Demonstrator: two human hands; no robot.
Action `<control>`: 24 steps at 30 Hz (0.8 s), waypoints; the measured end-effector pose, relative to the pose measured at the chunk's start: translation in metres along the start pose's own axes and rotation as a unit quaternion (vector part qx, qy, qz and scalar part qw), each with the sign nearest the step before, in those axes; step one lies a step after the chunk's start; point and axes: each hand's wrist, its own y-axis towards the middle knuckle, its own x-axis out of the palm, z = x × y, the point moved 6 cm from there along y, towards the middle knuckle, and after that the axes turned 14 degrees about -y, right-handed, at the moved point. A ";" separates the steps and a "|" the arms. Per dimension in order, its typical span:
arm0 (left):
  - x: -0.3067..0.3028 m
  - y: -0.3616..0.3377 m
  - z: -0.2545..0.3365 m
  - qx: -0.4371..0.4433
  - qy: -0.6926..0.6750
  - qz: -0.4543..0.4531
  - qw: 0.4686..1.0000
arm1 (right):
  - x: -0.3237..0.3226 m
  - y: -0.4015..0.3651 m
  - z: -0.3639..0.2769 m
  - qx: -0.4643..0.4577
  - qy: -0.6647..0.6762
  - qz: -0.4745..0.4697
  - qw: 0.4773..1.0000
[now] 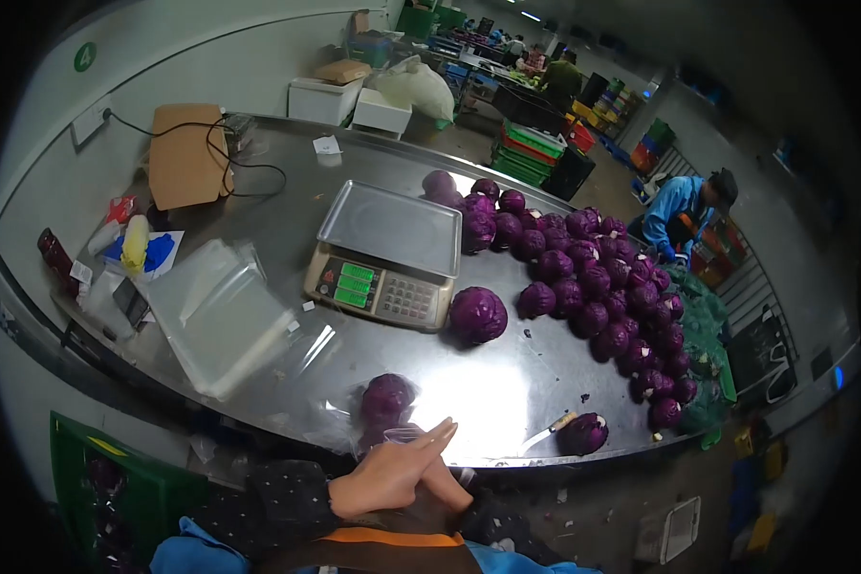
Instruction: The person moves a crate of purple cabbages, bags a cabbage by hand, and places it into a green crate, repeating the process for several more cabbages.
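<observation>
A red cabbage (386,398) sits in a clear plastic bag (403,435) at the front edge of the steel table, just beyond my hands. My left hand (384,475) is closed at the gathered end of this bag, its fingers pressed together and pointing to the upper right. Crossing beneath it is my right hand (443,486), whose fingers are mostly hidden behind the left. To the right, a knife (551,432) with a light handle lies against another red cabbage (583,434). One large cabbage (477,315) stands beside the weighing scale (382,258), whose green display is lit.
Many red cabbages (593,277) are heaped on the table's right side, by a green net (703,335). Flat clear bags (215,311) and a cardboard piece (187,156) lie left. A co-worker (681,212) stands beyond the heap. A green crate (115,478) is at lower left.
</observation>
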 end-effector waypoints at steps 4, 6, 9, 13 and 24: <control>0.026 -0.026 -0.002 0.144 0.057 0.003 0.988 | 0.017 -0.022 -0.081 -0.071 -0.262 0.224 0.936; 0.020 -0.053 0.011 0.177 0.075 -0.018 0.981 | 0.024 -0.035 -0.112 -0.136 -0.428 0.301 0.841; 0.008 -0.090 -0.056 -0.121 0.042 0.302 0.945 | 0.027 -0.041 -0.118 -0.113 -0.422 0.298 0.849; 0.050 -0.107 -0.094 -0.338 -0.323 0.135 0.873 | 0.038 -0.026 -0.100 -0.156 -0.361 0.274 0.878; 0.029 -0.126 -0.060 -0.123 -0.268 0.165 0.941 | 0.043 -0.101 -0.120 -0.249 -0.382 -0.033 0.889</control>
